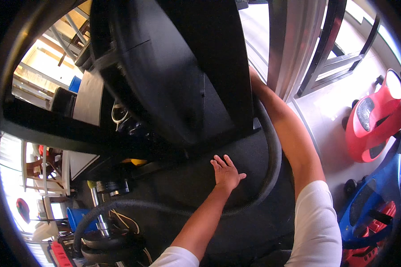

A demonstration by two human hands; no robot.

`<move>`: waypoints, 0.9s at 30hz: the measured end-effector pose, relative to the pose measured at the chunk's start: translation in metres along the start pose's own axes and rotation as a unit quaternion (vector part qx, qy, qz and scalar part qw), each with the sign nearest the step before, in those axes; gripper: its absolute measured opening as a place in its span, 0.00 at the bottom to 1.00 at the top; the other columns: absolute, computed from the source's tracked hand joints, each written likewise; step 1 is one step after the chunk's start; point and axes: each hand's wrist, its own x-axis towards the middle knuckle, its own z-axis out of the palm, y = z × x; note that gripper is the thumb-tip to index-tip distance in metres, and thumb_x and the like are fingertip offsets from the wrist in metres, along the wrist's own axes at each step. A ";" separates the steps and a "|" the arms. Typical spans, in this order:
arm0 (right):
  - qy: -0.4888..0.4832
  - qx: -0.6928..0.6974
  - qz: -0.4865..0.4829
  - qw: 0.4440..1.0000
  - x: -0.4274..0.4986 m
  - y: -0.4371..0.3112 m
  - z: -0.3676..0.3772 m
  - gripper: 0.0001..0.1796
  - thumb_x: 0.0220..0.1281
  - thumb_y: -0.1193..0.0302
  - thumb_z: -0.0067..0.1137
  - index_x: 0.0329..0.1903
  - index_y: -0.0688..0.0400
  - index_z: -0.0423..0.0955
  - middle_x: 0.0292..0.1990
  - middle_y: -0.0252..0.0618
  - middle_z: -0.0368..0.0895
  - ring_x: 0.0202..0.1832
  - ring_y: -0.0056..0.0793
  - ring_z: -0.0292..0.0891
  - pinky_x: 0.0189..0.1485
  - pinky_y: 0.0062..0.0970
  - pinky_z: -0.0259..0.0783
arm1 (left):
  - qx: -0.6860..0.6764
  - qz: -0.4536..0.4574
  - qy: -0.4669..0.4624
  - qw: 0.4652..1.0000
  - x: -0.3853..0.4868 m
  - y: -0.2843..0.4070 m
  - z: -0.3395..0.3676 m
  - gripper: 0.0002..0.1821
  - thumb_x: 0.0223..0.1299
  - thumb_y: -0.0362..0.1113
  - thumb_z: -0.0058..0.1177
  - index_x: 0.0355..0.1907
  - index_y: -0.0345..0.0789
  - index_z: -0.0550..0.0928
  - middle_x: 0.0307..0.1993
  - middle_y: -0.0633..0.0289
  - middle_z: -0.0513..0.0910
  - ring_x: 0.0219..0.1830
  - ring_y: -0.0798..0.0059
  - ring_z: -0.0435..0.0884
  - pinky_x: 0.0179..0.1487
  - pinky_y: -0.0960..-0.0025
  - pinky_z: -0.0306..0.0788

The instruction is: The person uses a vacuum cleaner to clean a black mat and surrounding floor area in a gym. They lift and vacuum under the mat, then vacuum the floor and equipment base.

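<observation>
My left hand is spread over the dark floor mat, palm down and holding nothing; whether it presses on the mat is unclear. My right arm reaches forward along a slanted black panel. Behind that panel's edge the fingers of my right hand are hidden, so what they touch cannot be seen. A black corrugated hose curves down beside my right forearm. It runs below my left hand and passes under my left forearm, then bends towards the lower left.
Weight plates with a chrome bar stand lower left, near a blue bucket and a red power strip. A black beam crosses the left side. At right are a door frame and red and blue ride-on toys.
</observation>
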 end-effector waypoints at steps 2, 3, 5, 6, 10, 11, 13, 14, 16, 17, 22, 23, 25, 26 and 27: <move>-0.039 -0.003 -0.004 0.999 -0.031 -0.019 -0.001 0.33 0.54 0.57 0.56 0.62 0.53 0.62 0.44 0.55 0.78 0.47 0.50 0.75 0.51 0.39 0.69 | 0.000 -0.017 -0.003 1.000 -0.001 -0.014 0.005 0.56 0.52 0.68 0.45 0.65 0.19 0.45 0.63 0.23 0.46 0.68 0.35 0.42 0.69 0.46 0.35; -0.034 0.010 -0.031 0.999 -0.044 0.003 -0.013 0.34 0.53 0.57 0.57 0.62 0.54 0.62 0.45 0.54 0.78 0.47 0.48 0.76 0.51 0.38 0.69 | -0.004 -0.003 0.004 1.000 0.001 -0.004 0.001 0.57 0.52 0.68 0.45 0.65 0.19 0.45 0.63 0.23 0.46 0.68 0.35 0.42 0.69 0.46 0.35; -0.033 0.022 -0.041 0.998 -0.074 0.014 -0.030 0.35 0.51 0.57 0.60 0.62 0.55 0.63 0.46 0.53 0.78 0.47 0.45 0.76 0.51 0.35 0.69 | -0.004 0.000 0.006 1.000 0.002 0.001 -0.002 0.57 0.51 0.68 0.46 0.65 0.20 0.45 0.63 0.24 0.47 0.68 0.35 0.42 0.69 0.46 0.35; -0.035 0.020 -0.026 0.999 -0.091 -0.001 -0.037 0.35 0.50 0.58 0.61 0.62 0.56 0.64 0.46 0.52 0.78 0.47 0.43 0.77 0.51 0.34 0.70 | -0.009 -0.019 0.015 1.000 0.001 -0.007 0.003 0.58 0.50 0.69 0.46 0.66 0.20 0.45 0.63 0.25 0.48 0.68 0.36 0.43 0.69 0.45 0.35; -0.071 0.091 0.072 0.991 -0.124 -0.015 -0.079 0.34 0.48 0.59 0.64 0.59 0.58 0.67 0.45 0.51 0.79 0.47 0.38 0.77 0.52 0.31 0.70 | 0.000 -0.023 0.031 0.999 0.004 -0.005 0.006 0.56 0.50 0.67 0.48 0.67 0.23 0.47 0.64 0.29 0.50 0.69 0.39 0.44 0.69 0.48 0.36; -0.068 0.071 0.064 0.993 -0.124 -0.015 -0.083 0.34 0.48 0.59 0.63 0.59 0.58 0.67 0.45 0.51 0.79 0.47 0.38 0.78 0.52 0.30 0.70 | -0.007 -0.017 0.024 1.000 0.004 -0.002 0.006 0.57 0.50 0.67 0.47 0.66 0.22 0.46 0.64 0.28 0.50 0.69 0.38 0.43 0.69 0.46 0.35; -0.061 0.034 0.047 0.996 -0.119 -0.016 -0.086 0.33 0.48 0.60 0.63 0.59 0.57 0.68 0.43 0.51 0.80 0.46 0.37 0.78 0.51 0.30 0.71 | -0.016 -0.006 0.013 1.000 0.005 0.002 0.003 0.57 0.51 0.68 0.46 0.66 0.21 0.45 0.63 0.26 0.49 0.69 0.36 0.42 0.69 0.44 0.35; -0.047 -0.048 0.061 0.996 -0.119 -0.018 -0.080 0.33 0.47 0.60 0.63 0.59 0.54 0.68 0.43 0.49 0.80 0.46 0.39 0.78 0.51 0.33 0.71 | -0.014 -0.005 0.010 1.000 0.004 0.001 0.004 0.57 0.51 0.68 0.47 0.66 0.21 0.45 0.63 0.26 0.49 0.68 0.36 0.42 0.69 0.44 0.35; -0.014 -0.080 0.030 0.996 -0.114 -0.023 -0.058 0.31 0.48 0.58 0.61 0.59 0.45 0.68 0.44 0.49 0.79 0.48 0.44 0.76 0.52 0.37 0.70 | -0.015 -0.014 0.008 1.000 0.002 -0.004 0.004 0.57 0.51 0.67 0.47 0.66 0.21 0.45 0.63 0.26 0.49 0.68 0.35 0.42 0.69 0.44 0.35; -0.012 -0.094 0.037 0.995 -0.108 -0.026 -0.050 0.31 0.49 0.57 0.61 0.59 0.43 0.68 0.45 0.49 0.79 0.49 0.46 0.75 0.52 0.37 0.70 | -0.017 -0.016 0.008 1.000 0.003 -0.006 0.003 0.57 0.51 0.67 0.47 0.66 0.21 0.45 0.63 0.26 0.49 0.69 0.35 0.42 0.69 0.44 0.35; 0.037 -0.100 0.050 0.993 -0.077 -0.021 -0.030 0.31 0.52 0.50 0.54 0.61 0.42 0.65 0.48 0.47 0.78 0.50 0.46 0.74 0.53 0.36 0.70 | -0.027 -0.011 0.020 0.999 -0.004 0.002 -0.005 0.54 0.53 0.65 0.48 0.66 0.23 0.48 0.65 0.33 0.53 0.69 0.40 0.44 0.68 0.45 0.37; 0.033 -0.100 0.059 0.993 -0.079 -0.016 -0.036 0.31 0.52 0.51 0.55 0.60 0.42 0.66 0.48 0.47 0.78 0.50 0.45 0.74 0.53 0.35 0.69 | -0.031 -0.006 0.027 0.999 -0.003 0.004 -0.004 0.54 0.53 0.65 0.48 0.67 0.23 0.48 0.65 0.33 0.53 0.69 0.40 0.44 0.68 0.45 0.37; 0.012 -0.081 0.107 0.991 -0.087 -0.025 -0.046 0.30 0.52 0.54 0.57 0.60 0.43 0.67 0.47 0.47 0.78 0.51 0.43 0.74 0.54 0.34 0.69 | -0.027 -0.017 0.025 0.999 -0.005 -0.001 -0.003 0.54 0.52 0.65 0.47 0.67 0.23 0.48 0.65 0.32 0.52 0.69 0.40 0.44 0.68 0.44 0.36; -0.016 -0.084 0.086 0.993 -0.095 -0.028 -0.054 0.29 0.51 0.58 0.58 0.58 0.46 0.69 0.46 0.46 0.79 0.50 0.41 0.75 0.54 0.34 0.69 | -0.023 -0.026 0.029 0.999 -0.005 -0.006 0.001 0.54 0.52 0.66 0.47 0.67 0.24 0.48 0.65 0.32 0.52 0.69 0.40 0.44 0.68 0.44 0.36; 0.007 -0.050 0.064 0.997 -0.112 -0.028 -0.061 0.29 0.51 0.60 0.59 0.58 0.49 0.69 0.45 0.45 0.80 0.49 0.39 0.76 0.54 0.33 0.69 | -0.018 -0.030 0.034 0.999 -0.005 -0.008 0.004 0.54 0.52 0.66 0.47 0.67 0.24 0.48 0.65 0.31 0.51 0.69 0.40 0.44 0.68 0.44 0.35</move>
